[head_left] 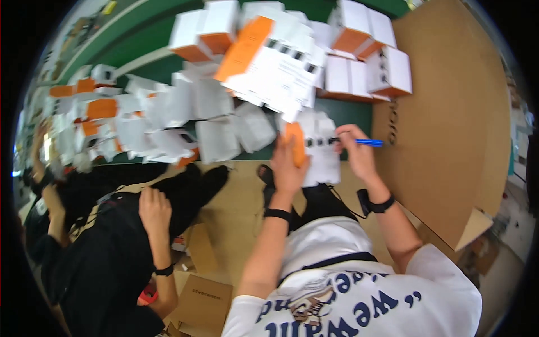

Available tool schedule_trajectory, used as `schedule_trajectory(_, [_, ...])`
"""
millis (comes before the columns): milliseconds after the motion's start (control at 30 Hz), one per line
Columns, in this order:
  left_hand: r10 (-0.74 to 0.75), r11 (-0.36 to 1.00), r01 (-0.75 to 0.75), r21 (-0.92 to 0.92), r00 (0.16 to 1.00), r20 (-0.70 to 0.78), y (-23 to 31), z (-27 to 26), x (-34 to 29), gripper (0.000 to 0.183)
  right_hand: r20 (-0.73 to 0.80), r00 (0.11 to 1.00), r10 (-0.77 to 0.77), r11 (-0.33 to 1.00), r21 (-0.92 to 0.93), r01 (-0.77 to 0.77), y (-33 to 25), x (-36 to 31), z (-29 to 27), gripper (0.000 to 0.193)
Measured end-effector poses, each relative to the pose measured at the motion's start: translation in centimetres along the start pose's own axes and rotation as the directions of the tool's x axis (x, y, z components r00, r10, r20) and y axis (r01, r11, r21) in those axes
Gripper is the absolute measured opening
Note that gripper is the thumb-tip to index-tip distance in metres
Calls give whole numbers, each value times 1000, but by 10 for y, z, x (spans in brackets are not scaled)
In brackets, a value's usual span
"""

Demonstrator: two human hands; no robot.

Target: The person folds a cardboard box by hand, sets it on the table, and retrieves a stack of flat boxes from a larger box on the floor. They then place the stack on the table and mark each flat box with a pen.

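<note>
A flattened white carton (322,160) with an orange flap lies at the table's near edge in front of me. My left hand (290,165) grips it at the orange flap, fingers along one side and the thumb on the other. In my right hand (355,147) is a blue pen (370,142), its tip end toward the row of dark marks on the carton. Just beyond, a fanned stack of flat white-and-orange cartons (278,70) partly overlaps the far end of the one I hold.
Folded white-and-orange boxes (389,72) stand at the back right, beside a large open cardboard box (449,112). Several opened white cartons (216,137) crowd the green table leftward. A co-worker in black (106,264) sits at my left; a brown carton (203,303) is on the floor.
</note>
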State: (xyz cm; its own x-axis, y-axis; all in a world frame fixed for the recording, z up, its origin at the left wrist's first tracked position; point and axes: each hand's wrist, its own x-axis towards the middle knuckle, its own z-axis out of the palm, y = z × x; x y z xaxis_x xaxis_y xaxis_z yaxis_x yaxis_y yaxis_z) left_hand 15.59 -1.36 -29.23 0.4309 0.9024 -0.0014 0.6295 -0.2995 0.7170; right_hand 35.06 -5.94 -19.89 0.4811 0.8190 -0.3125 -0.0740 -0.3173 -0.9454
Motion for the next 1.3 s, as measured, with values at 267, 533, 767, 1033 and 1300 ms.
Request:
schedule_trajectory(267, [-32, 998, 34, -60, 999, 38, -5, 10, -1, 78, 166, 986, -22, 965, -254, 64, 77, -19, -3, 30])
schedule_trajectory(533, [-66, 992, 75, -105, 994, 85, 5, 11, -1, 75, 181, 967, -182, 941, -252, 224, 91, -20, 2, 36])
schedule_trajectory(767, [-47, 991, 56, -120, 996, 77, 6, 8, 1, 76, 232, 947, -222, 885, -361, 296, 89, -21, 3, 31])
schedule_trajectory(1033, [-66, 990, 79, -121, 992, 103, 10, 3, 3, 78, -324, 880, -346, 918, -310, 247, 89, -19, 6, 25])
schedule_trajectory(1300, [-91, 984, 103, -145, 992, 81, 6, 2, 1, 62, -347, 906, -242, 874, -484, 47, 85, -23, -25, 38])
